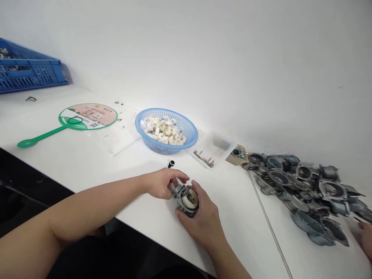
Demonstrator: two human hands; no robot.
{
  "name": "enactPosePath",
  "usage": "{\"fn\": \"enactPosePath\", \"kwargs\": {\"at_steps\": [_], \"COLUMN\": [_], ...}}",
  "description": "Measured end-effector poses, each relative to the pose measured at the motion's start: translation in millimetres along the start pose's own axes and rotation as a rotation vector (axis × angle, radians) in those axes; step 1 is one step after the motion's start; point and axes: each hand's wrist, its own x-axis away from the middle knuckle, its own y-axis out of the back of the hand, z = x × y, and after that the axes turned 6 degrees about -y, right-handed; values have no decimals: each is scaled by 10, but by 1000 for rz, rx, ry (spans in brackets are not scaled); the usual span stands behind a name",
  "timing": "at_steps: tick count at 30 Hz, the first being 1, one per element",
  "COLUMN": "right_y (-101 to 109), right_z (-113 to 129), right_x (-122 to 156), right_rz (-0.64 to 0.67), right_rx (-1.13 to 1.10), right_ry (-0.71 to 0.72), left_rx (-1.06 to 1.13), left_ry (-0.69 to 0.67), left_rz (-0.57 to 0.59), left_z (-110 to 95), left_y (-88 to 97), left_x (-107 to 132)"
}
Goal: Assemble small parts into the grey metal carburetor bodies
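The left hand (161, 185) and right hand (202, 221) hold a metal carburetor (186, 200) just over the white table (232, 217); a small black fitting (171, 164) sits just ahead, near a blue basket (186, 124) of white parts (162, 131).

Left hand (162, 184), right hand (202, 223) grip carburetor (186, 199); metal castings (302, 193) piled right.

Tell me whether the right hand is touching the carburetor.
Touching. The head view shows the right hand wrapped around the carburetor from below, with no gap between them.
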Motion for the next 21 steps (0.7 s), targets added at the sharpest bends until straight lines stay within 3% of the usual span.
{"fn": "enactPosePath", "kwargs": {"at_steps": [7, 12, 15, 21], "right_y": [-39, 118, 373, 1179], "right_z": [-12, -110, -345, -1066], "right_x": [52, 115, 195, 412], "right_rz": [-163, -326, -429, -652], "right_rx": [-41, -6, 35, 163], "right_ry": [-95, -81, -184, -678], "left_rx": [-14, -31, -29, -71], "left_ry": [-13, -10, 6, 40], "left_rz": [-15, -10, -6, -7], "left_z": [51, -12, -16, -35], "left_y": [6, 6, 1, -36], "left_x": [-5, 40, 70, 111]}}
